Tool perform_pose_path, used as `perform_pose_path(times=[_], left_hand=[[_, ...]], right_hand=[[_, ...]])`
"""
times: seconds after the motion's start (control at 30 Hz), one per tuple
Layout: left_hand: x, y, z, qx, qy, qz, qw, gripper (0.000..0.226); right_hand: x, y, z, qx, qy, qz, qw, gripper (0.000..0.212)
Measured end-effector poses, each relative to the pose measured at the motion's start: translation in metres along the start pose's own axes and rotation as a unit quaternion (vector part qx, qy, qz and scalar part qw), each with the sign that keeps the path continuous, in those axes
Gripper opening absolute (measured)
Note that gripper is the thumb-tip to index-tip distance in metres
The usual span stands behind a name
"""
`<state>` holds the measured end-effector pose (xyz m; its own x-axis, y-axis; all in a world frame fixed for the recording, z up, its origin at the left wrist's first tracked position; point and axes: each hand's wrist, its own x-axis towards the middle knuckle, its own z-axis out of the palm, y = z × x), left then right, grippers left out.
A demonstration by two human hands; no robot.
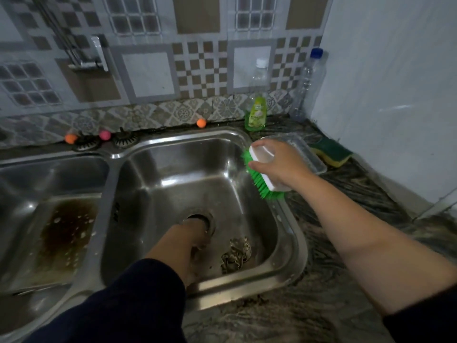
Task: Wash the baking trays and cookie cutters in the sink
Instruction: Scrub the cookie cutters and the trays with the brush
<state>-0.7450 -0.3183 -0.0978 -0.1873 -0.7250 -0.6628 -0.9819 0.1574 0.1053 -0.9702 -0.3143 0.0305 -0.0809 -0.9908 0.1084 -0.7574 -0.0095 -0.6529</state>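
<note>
While the right basin sits at centre: a double steel sink [284, 219] is the landmark for every place below.
Right hand: the right hand [279, 159] is up over the sink's right rim, fingers and thumb curled round a scrub brush [262, 169], gripping its white back with the green bristles facing the basin.
Left hand: the left hand [190, 241] is down on the floor of the right basin, fingertips at the drain [197, 220]; whether the fingers are spread or pinching anything, cannot tell.
Cookie cutters: a small heap of metal cookie cutters [235, 253] lies on the right basin's floor, just beside the left hand, toward the right wall.
Baking tray: a stained baking tray [57, 241] lies in the left basin, dark residue and suds on it.
Behind the sink: a green dish soap bottle [256, 112] stands at the back right corner.
Right of the sink: a clear plastic container [311, 157] rests on the counter, partly behind the right hand, with a yellow-green sponge [332, 152] beyond it.
</note>
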Motion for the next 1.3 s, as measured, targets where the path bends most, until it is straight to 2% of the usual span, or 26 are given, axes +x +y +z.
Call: perform_pose_path(times=[0.07, 0.17, 0.2, 0.23, 0.3, 0.33, 0.4, 0.53, 0.6, 0.63, 0.7, 0.77, 0.87, 0.97, 1.07, 1.17, 1.23, 1.3], left_hand=[[0.004, 0.000, -0.013, -0.105, 0.059, 0.057, 0.991, 0.023], [0.006, 0.009, -0.037, -0.292, 0.110, 0.106, 0.944, 0.021], [0.009, 0.014, -0.043, -0.367, 0.123, 0.114, 0.915, 0.022], [0.009, 0.021, -0.050, -0.458, 0.122, 0.121, 0.872, 0.023], [0.011, 0.031, -0.060, -0.612, 0.085, 0.118, 0.777, 0.027], [0.014, 0.034, -0.064, -0.656, 0.065, 0.104, 0.745, 0.027], [0.015, 0.037, -0.066, -0.725, 0.010, 0.080, 0.684, 0.025], [0.018, 0.039, -0.068, -0.810, -0.058, 0.095, 0.575, 0.029], [0.018, 0.041, -0.072, -0.849, -0.066, 0.091, 0.516, 0.039], [0.018, 0.040, -0.075, -0.861, -0.065, 0.086, 0.497, 0.044], [0.016, 0.041, -0.079, -0.873, -0.058, 0.081, 0.478, 0.049], [0.012, 0.045, -0.083, -0.883, -0.042, 0.082, 0.460, 0.045], [0.010, 0.046, -0.088, -0.885, -0.003, 0.109, 0.454, 0.042], [0.008, 0.036, -0.091, -0.866, 0.008, 0.127, 0.483, 0.053], [0.002, 0.025, -0.087, -0.848, 0.014, 0.138, 0.511, 0.054], [0.005, 0.019, -0.084, -0.848, 0.058, 0.173, 0.498, 0.045], [0.006, 0.011, -0.089, -0.849, 0.093, 0.196, 0.482, 0.041], [0.005, 0.003, -0.094, -0.838, 0.097, 0.212, 0.494, 0.040]], right_hand=[[0.013, 0.000, -0.013, -0.026, 0.018, 0.011, 0.999, 0.044], [0.031, 0.007, -0.031, -0.099, 0.030, 0.031, 0.994, 0.045], [0.036, 0.010, -0.035, -0.119, 0.032, 0.039, 0.992, 0.045], [0.042, 0.013, -0.038, -0.139, 0.032, 0.049, 0.989, 0.045], [0.051, 0.020, -0.040, -0.181, 0.022, 0.074, 0.981, 0.046], [0.055, 0.023, -0.039, -0.204, 0.013, 0.087, 0.975, 0.046], [0.061, 0.031, -0.034, -0.250, -0.010, 0.104, 0.963, 0.043], [0.066, 0.037, -0.029, -0.272, -0.056, 0.127, 0.952, 0.040], [0.069, 0.031, -0.033, -0.281, -0.042, 0.120, 0.951, 0.036], [0.070, 0.024, -0.035, -0.283, -0.027, 0.114, 0.952, 0.035], [0.069, 0.005, -0.035, -0.262, 0.011, 0.098, 0.960, 0.040], [0.062, -0.017, -0.026, -0.188, 0.038, 0.061, 0.980, 0.043], [0.037, -0.045, 0.014, -0.068, 0.000, 0.009, 0.998, 0.042], [0.011, -0.052, 0.059, -0.092, -0.038, -0.050, 0.994, 0.038], [0.010, -0.053, 0.073, -0.137, -0.037, -0.059, 0.988, 0.039], [0.025, -0.061, 0.070, -0.178, 0.010, -0.068, 0.982, 0.039], [0.031, -0.065, 0.068, -0.144, 0.038, -0.067, 0.987, 0.039], [0.028, -0.065, 0.070, -0.123, -0.002, -0.079, 0.989, 0.040]])
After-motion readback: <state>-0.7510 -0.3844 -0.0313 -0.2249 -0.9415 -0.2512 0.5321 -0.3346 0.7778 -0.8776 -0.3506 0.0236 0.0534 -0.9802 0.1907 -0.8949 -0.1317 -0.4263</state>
